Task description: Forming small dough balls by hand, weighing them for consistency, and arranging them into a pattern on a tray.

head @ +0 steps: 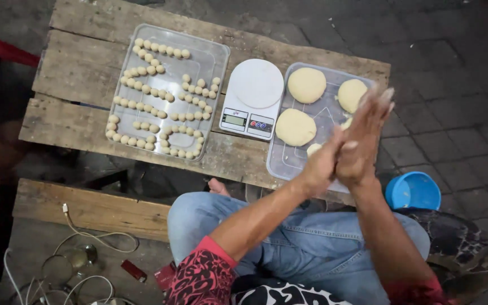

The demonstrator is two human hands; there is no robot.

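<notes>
Your left hand (322, 164) and right hand (365, 141) are pressed palm to palm above the near right part of the table (80, 79), fingers stretched out flat; the right one is blurred, and whatever sits between the palms is hidden, so you cannot tell from here whether they hold a piece of dough. Directly beneath your hands lies a clear plastic tray (289, 161) carrying three large flattened rounds of pale dough: one at the far left (306, 85), one at the far right (350, 94) and one nearer you on the left (295, 127). Two much smaller bits of dough show at the edge of your hands, one (313, 149) just by the left wrist and another (347, 122) partly covered by your fingers. Just left of that tray stands a white digital kitchen scale (252, 99) with a bare round platform. Further left is a second clear tray (213, 56), filled with small dough balls (142, 88) set out in uneven rows; there are several dozen, too many and too close together to count exactly. To your right, on the paved ground beside your knee, sits one blue plastic bowl (413, 191). Down at your left, white cables (94, 234) trail across the floor.
</notes>
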